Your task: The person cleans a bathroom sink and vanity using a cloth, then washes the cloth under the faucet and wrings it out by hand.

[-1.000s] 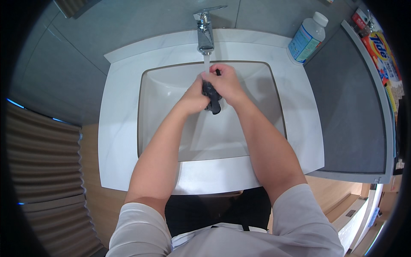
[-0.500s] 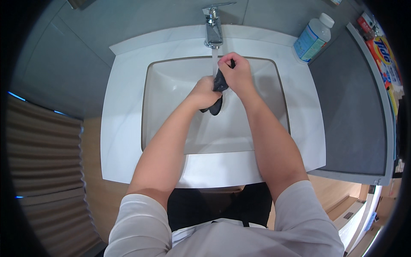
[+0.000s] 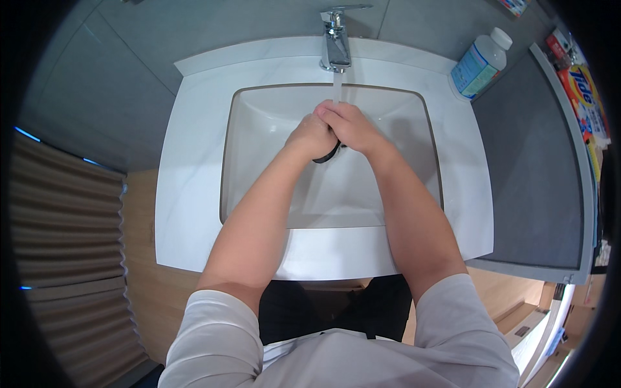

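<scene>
Over the sink basin [image 3: 259,187], my left hand [image 3: 313,137] and my right hand [image 3: 353,127] are pressed together with their fingers closed. They grip a wet-looking black sock-like cloth [image 3: 328,155], most of it hidden inside the hands. Only a dark curved edge shows beneath them, so its exact kind is unclear. From the chrome faucet [image 3: 336,55] a stream of water [image 3: 337,85] runs down onto the joined fingers.
A white bottle with a blue-green label [image 3: 479,64] stands at the counter's back right corner. Right of the white counter [image 3: 187,194] is a grey cabinet [image 3: 537,161], with an orange detergent package [image 3: 582,97] beyond it. A pleated brown curtain [image 3: 65,226] hangs at left.
My right hand has come down and left against my left hand, and the fingers now meet. The black cloth, stretched between the hands before, is bunched up and mostly covered. The view has shifted slightly.
</scene>
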Motion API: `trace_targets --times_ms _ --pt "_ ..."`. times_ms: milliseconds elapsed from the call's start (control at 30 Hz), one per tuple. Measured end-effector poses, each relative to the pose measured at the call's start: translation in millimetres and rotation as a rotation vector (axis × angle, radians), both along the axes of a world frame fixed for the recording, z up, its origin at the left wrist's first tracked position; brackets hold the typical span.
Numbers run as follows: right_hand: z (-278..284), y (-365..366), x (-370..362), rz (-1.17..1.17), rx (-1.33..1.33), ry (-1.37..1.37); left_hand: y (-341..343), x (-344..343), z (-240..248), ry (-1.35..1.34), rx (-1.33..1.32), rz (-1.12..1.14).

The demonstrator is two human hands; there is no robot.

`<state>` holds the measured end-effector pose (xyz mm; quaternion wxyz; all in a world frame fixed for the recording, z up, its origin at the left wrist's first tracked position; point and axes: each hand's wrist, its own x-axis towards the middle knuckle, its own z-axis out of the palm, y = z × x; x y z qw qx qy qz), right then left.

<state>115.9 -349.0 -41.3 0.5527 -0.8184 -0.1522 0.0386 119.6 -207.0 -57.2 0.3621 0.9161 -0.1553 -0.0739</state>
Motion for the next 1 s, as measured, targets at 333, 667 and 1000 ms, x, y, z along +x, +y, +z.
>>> trace_targets --times_ms 333,667,1000 --pt "17 3 -5 -0.185 -0.432 0.176 17 -4 21 0.078 0.169 -0.039" --pt "40 -7 -6 -0.117 -0.575 0.249 12 11 -8 0.024 0.009 0.031" --pt "23 -14 -5 -0.024 -0.876 0.1 10 -1 0 0.086 0.112 -0.055"
